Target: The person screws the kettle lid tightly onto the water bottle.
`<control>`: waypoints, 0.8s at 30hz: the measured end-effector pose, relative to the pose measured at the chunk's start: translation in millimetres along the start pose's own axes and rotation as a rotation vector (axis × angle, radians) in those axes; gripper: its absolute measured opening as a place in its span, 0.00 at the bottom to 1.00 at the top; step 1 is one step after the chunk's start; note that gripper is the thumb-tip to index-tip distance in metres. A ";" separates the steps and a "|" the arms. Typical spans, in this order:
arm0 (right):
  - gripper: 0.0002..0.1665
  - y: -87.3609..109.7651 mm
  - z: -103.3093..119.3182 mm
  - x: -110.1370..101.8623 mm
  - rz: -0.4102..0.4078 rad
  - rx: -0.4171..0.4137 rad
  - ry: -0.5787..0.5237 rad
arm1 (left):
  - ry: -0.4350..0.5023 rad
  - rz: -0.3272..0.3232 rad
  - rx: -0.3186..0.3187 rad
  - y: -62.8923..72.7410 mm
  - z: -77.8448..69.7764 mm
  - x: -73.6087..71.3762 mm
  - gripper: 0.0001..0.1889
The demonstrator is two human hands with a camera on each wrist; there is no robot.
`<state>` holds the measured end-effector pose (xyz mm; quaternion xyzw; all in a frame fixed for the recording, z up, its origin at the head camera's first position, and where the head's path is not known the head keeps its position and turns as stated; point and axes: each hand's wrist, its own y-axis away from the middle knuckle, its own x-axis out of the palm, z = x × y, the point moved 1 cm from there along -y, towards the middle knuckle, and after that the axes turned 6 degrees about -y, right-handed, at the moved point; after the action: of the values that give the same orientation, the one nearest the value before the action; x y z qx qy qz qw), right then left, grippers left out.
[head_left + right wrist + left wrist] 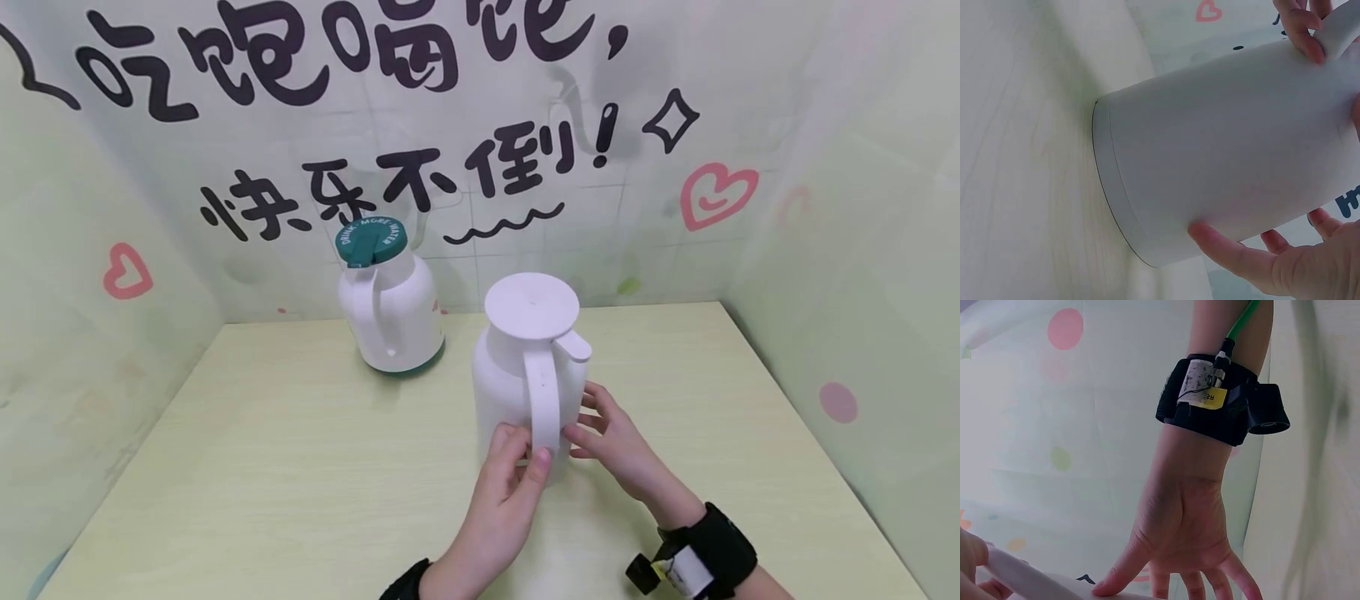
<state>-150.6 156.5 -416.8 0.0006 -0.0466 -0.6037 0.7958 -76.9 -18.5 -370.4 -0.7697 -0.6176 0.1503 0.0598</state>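
A white thermos jug (495, 379) with a flat round lid (532, 304) stands upright in the middle of the head view. My left hand (498, 496) grips the lower part of its handle (543, 392), thumb on the near side. On the jug's right side rests my right hand (618, 446), its fingers spread and fairly straight against the body. The right wrist view shows the right thumb (1229, 250) touching the wall low near the base (1124, 187). Whether that base touches the table cannot be told. The left wrist view has the right hand (1188, 531) reaching to the jug.
Behind and to the left stands a second white jug (405, 317) with a green lid (371, 242) and green base. The pale wooden table (300, 467) ends at printed cloth walls (825, 250) on its back and sides. A black camera band (708, 550) is on the right wrist.
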 end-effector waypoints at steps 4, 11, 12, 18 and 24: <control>0.38 0.0 0.0 0.3 -0.013 -0.005 -0.008 | 0.004 0.005 0.031 -0.6 0.4 -0.4 0.08; 0.37 0.8 -0.6 0.7 -0.038 -0.012 -0.022 | -0.011 0.007 0.075 -0.2 1.3 -0.7 0.08; 0.37 1.1 -0.5 0.7 -0.043 -0.015 -0.024 | -0.010 0.010 0.083 -0.1 1.3 -0.6 0.08; 0.39 1.4 5.3 3.1 -0.070 -0.032 -0.021 | -0.017 0.013 0.143 -0.7 -1.4 -4.5 0.08; 0.39 -3.8 16.9 11.0 -0.070 -0.038 -0.010 | -0.012 -0.007 0.183 -2.4 -9.5 -14.0 0.08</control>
<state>-152.6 145.8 -399.3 -0.0158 -0.0388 -0.6318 0.7740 -79.0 -30.6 -358.5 -0.7580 -0.6043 0.2105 0.1263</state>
